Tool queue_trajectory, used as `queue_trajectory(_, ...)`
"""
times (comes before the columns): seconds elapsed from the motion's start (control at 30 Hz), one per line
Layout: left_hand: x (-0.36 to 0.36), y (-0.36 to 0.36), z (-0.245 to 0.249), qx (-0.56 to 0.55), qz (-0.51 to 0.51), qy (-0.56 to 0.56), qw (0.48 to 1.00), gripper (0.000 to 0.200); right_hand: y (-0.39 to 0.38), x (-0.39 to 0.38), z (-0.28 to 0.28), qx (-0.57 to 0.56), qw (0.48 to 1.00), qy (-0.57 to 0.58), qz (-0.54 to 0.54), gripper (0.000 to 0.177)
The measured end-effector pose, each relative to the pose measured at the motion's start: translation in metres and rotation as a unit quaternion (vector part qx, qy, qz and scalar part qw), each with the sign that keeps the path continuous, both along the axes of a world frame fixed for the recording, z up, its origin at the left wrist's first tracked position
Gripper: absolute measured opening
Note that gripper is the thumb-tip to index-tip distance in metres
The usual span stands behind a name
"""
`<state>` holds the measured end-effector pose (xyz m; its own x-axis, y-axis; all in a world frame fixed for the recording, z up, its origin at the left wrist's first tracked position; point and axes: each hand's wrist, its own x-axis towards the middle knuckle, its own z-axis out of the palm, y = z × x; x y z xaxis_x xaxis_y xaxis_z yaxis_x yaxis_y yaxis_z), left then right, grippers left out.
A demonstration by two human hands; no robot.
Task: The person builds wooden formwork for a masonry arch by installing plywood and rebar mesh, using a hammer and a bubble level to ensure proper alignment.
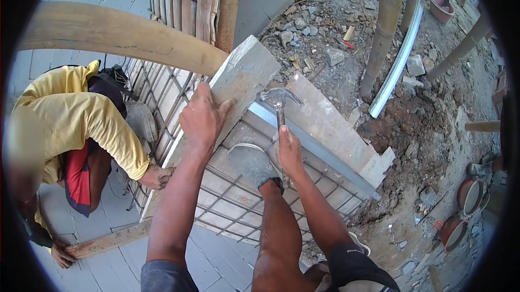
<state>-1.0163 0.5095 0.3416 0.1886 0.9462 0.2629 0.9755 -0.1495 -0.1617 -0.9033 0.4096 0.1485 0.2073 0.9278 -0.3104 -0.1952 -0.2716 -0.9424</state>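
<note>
My left hand (pixel 201 117) grips the edge of a pale, cement-stained wooden board (pixel 245 70), with the thumb spread across its face. In my right hand (pixel 290 151) is a claw hammer (pixel 279 97), held by its handle with the metal head up, close to the board's right side. Below both hands lies a grid of steel reinforcing bars (pixel 230 183) over light panels. One of my feet, in a grey shoe (pixel 252 163), rests on the grid between my arms. A grey metal strip (pixel 319 148) runs diagonally beside the hammer.
At left a person in a yellow top (pixel 81 124) crouches, one hand (pixel 157 177) at the board's lower end, the other on a wooden plank (pixel 111 239). A curved bamboo pole (pixel 124 34) crosses above. Rubble (pixel 309 29), bamboo posts (pixel 383 26) and buckets (pixel 452 233) are at right.
</note>
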Motion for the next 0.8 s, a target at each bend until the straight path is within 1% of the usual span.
queue_trajectory(0.03,0.0,-0.001,0.0,-0.01,0.003,0.018,1.0,0.059,-0.002,0.0,0.003,-0.011,1.0,0.015,0.005,0.061)
queue_trajectory(0.07,0.002,-0.001,-0.001,-0.01,-0.001,0.018,1.0,0.059,-0.002,0.0,0.002,-0.011,1.0,0.016,0.001,0.061)
queue_trajectory(0.13,0.007,-0.005,-0.005,0.024,-0.024,0.007,0.999,0.07,-0.001,0.003,0.0,-0.008,1.0,0.029,-0.002,0.061)
queue_trajectory(0.17,0.009,-0.006,-0.007,0.026,-0.026,0.005,0.999,0.07,0.0,0.005,0.0,-0.006,0.999,0.033,-0.004,0.061)
queue_trajectory(0.23,0.008,-0.008,-0.015,0.147,-0.095,0.101,0.979,0.084,0.002,0.006,-0.002,-0.005,1.0,0.011,0.007,0.061)
queue_trajectory(0.27,0.008,-0.007,-0.017,0.146,-0.094,0.101,0.98,0.084,0.003,0.008,-0.001,-0.006,1.0,0.01,0.008,0.061)
queue_trajectory(0.33,0.004,-0.007,-0.02,0.129,-0.081,0.102,0.983,0.089,0.0,0.01,0.002,0.01,0.998,-0.059,0.017,0.06)
queue_trajectory(0.37,0.004,-0.01,-0.02,0.128,-0.073,0.102,0.984,0.089,-0.004,0.012,0.006,0.01,0.998,-0.06,0.025,0.06)
queue_trajectory(0.43,0.009,-0.008,-0.018,0.105,-0.059,0.066,0.991,0.088,-0.007,0.022,0.014,0.031,0.993,-0.113,0.013,0.051)
queue_trajectory(0.47,0.009,-0.007,-0.018,0.109,-0.057,0.064,0.99,0.088,-0.012,0.028,0.017,0.036,0.993,-0.116,0.014,0.051)
queue_trajectory(0.53,0.009,-0.007,-0.022,0.09,-0.033,0.041,0.995,0.088,-0.031,0.041,0.02,0.092,0.984,-0.148,-0.032,0.04)
queue_trajectory(0.57,0.009,-0.008,-0.022,0.089,-0.027,0.04,0.995,0.088,-0.04,0.048,0.029,0.156,0.975,-0.138,-0.072,0.037)
queue_trajectory(0.6,0.009,-0.009,-0.021,0.093,-0.034,0.045,0.994,0.087,-0.053,0.051,0.024,0.155,0.976,-0.138,-0.066,0.037)
queue_trajectory(0.63,0.01,-0.008,-0.02,0.099,-0.042,0.05,0.993,0.087,-0.067,0.053,0.019,0.238,0.952,-0.143,-0.125,0.033)
queue_trajectory(0.7,0.01,-0.008,-0.021,0.103,-0.042,0.05,0.993,0.087,-0.071,0.048,0.018,0.319,0.918,-0.143,-0.186,0.029)
queue_trajectory(0.73,0.01,-0.007,-0.021,0.106,-0.043,0.047,0.992,0.087,-0.07,0.042,0.019,0.438,0.876,0.002,-0.203,0.027)
queue_trajectory(0.8,0.01,-0.007,-0.021,0.105,-0.042,0.053,0.992,0.087,-0.059,0.034,0.013,0.541,0.8,0.149,-0.211,0.025)
